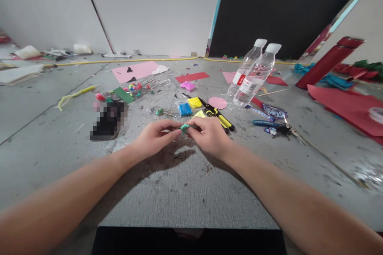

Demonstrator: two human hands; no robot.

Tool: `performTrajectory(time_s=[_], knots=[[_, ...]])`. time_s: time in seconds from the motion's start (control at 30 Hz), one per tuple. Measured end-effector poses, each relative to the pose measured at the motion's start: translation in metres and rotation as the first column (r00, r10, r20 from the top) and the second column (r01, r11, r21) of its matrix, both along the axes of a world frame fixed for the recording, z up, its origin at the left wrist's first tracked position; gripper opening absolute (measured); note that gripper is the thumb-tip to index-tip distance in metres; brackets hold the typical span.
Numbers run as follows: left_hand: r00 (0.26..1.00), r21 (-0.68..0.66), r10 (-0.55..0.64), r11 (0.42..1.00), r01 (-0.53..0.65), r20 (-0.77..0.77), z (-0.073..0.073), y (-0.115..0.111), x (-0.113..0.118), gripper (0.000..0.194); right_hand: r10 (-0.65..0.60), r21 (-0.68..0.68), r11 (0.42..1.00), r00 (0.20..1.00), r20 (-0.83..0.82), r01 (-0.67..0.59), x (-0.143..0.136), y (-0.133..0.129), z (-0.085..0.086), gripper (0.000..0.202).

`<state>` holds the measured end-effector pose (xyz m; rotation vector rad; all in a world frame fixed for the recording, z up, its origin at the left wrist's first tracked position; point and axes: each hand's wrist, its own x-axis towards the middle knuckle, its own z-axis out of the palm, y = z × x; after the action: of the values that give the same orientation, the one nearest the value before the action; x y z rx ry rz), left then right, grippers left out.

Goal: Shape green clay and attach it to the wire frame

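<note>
Between the fingertips of both hands is a small lump of green modelling clay. My left hand pinches it from the left, thumb and forefinger closed on it. From the right, my right hand pinches it the same way. Just beyond the fingers lie a blue clay packet and a yellow clay packet. A pair of yellow-and-black pliers rests right behind my right hand. A wire loop with a green bit on it lies past my left hand.
A dark phone lies left. Two clear water bottles and a red flask stand right. Keys, a thin stick, red paper and pink paper are spread around the grey table.
</note>
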<state>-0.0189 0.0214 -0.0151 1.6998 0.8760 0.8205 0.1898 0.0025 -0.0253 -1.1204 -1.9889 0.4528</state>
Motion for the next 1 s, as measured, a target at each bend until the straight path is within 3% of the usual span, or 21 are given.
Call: performTrajectory(time_s=[0.1, 0.23, 0.43, 0.63, 0.83, 1.0], knots=[[0.991, 0.11, 0.086, 0.991, -0.075, -0.103, -0.002, 0.0, 0.002, 0.022, 0.011, -0.017, 1.0, 0.999, 0.036, -0.011, -0.005, -0.004, 0.0, 0.019], [0.984, 0.071, 0.083, 0.995, -0.072, -0.157, 0.0, 0.002, 0.0, 0.019, 0.073, 0.017, 0.997, 0.995, 0.073, -0.075, -0.008, -0.009, 0.002, 0.024], [0.99, 0.03, 0.085, 0.996, -0.082, -0.113, 0.006, 0.002, -0.003, 0.023, 0.17, -0.018, 0.985, 0.984, -0.057, -0.172, -0.006, -0.012, 0.003, 0.031], [0.992, -0.007, 0.117, 0.993, -0.117, -0.044, 0.004, 0.0, -0.002, 0.023, 0.16, -0.127, 0.978, 0.985, -0.065, -0.167, -0.004, -0.009, 0.0, 0.033], [0.996, -0.065, 0.082, 0.994, -0.084, -0.025, 0.001, 0.004, -0.002, 0.019, 0.165, -0.223, 0.952, 0.964, -0.208, -0.211, -0.006, -0.003, -0.003, 0.03], [0.998, -0.103, 0.041, 0.994, -0.037, 0.042, -0.001, 0.005, -0.002, 0.025, 0.129, -0.142, 0.978, 0.976, -0.178, -0.155, -0.005, 0.0, -0.002, 0.018]])
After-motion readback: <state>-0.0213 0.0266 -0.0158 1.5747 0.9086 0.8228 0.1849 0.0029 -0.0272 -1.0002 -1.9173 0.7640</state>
